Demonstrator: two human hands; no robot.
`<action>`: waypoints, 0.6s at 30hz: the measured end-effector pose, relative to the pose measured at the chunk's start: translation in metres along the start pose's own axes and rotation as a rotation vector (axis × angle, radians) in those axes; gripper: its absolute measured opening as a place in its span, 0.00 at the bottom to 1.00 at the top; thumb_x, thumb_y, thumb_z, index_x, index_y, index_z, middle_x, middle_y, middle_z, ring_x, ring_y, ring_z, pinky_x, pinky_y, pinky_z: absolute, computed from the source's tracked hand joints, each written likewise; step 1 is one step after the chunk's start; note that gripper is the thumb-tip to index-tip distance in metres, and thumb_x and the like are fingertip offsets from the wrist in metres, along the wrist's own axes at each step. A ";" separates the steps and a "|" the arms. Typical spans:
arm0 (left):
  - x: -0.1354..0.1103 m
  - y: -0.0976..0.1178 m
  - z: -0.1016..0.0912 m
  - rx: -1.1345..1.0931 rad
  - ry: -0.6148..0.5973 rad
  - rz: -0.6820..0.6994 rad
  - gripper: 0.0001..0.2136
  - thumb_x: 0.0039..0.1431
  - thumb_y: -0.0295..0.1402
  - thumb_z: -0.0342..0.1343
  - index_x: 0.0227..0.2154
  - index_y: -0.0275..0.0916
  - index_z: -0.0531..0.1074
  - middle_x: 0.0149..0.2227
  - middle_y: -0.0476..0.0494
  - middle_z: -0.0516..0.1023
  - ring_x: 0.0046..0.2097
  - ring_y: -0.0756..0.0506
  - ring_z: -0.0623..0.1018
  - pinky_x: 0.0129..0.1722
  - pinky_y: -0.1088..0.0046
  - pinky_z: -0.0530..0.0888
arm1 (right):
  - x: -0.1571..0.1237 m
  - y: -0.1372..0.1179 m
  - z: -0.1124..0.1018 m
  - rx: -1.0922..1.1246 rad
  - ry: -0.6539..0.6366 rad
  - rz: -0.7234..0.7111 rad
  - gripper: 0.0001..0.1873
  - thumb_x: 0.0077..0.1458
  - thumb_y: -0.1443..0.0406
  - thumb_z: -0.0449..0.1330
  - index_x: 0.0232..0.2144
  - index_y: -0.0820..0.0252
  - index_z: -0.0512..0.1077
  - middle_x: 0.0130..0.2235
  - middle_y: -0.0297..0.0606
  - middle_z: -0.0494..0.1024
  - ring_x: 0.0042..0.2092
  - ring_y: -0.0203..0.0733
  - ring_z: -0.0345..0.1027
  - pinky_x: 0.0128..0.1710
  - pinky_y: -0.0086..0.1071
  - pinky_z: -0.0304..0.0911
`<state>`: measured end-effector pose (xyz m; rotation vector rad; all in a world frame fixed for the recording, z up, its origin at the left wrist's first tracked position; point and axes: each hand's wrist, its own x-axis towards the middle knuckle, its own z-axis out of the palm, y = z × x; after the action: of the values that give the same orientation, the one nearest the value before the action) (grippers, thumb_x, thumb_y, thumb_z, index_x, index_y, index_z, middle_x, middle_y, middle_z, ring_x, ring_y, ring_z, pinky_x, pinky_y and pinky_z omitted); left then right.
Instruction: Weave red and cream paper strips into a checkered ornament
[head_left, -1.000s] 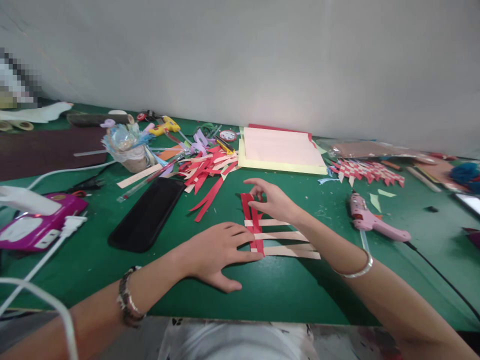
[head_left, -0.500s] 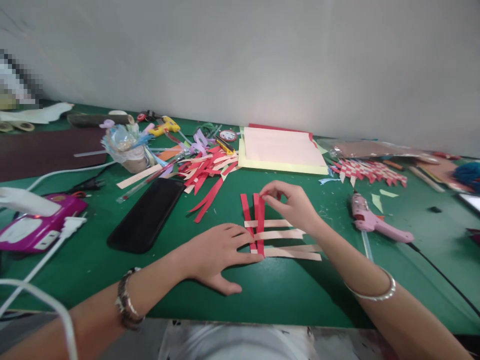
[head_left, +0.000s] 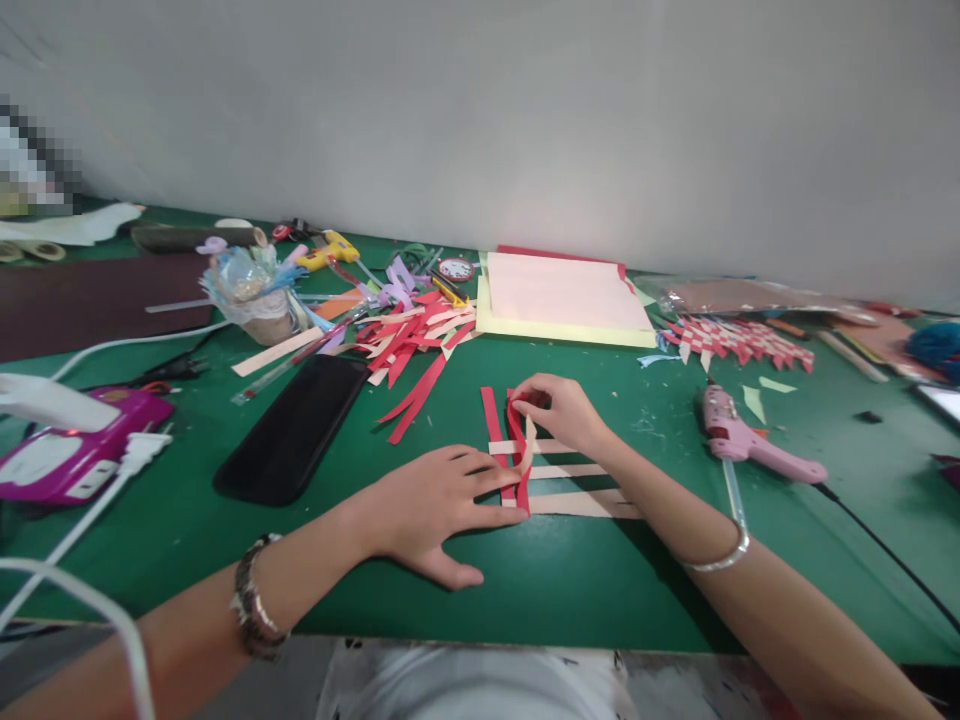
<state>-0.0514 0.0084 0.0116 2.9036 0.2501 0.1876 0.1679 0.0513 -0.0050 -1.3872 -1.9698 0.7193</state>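
Observation:
Red paper strips (head_left: 491, 420) run away from me, and several pale pink paper strips (head_left: 577, 503) lie across them. My left hand (head_left: 431, 505) rests with its fingers spread, the fingertips pressing down where the strips cross. My right hand (head_left: 562, 410) is closed in a pinch at the far end of the rightmost red strip (head_left: 520, 425), which bows up off the table. One pale strip (head_left: 530, 438) stands raised and bent beside it, just under the right fingers. Whether those fingers also touch this pale strip I cannot tell.
A black phone (head_left: 296, 430) lies to the left, with a heap of loose red and pale strips (head_left: 412, 335) behind. Paper sheets (head_left: 566, 300) lie at the back, a woven red-and-pale piece (head_left: 742, 345) right of them. A pink glue gun (head_left: 757, 445) with a cord is at right.
My right hand has moved slightly left and nearer, and the red strip it holds now bows upward. A pale strip that lay flat is now lifted and bent. My left hand has not moved.

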 end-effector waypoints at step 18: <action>-0.002 0.000 0.001 -0.013 0.007 -0.002 0.28 0.50 0.47 0.52 0.54 0.44 0.62 0.57 0.38 0.60 0.52 0.36 0.65 0.50 0.58 0.63 | 0.000 0.001 -0.005 0.042 -0.111 0.060 0.06 0.47 0.64 0.55 0.21 0.60 0.65 0.20 0.27 0.63 0.22 0.30 0.53 0.23 0.26 0.51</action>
<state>-0.0529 0.0076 0.0107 2.8904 0.2524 0.1982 0.1726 0.0519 -0.0023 -1.4139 -1.9926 0.8782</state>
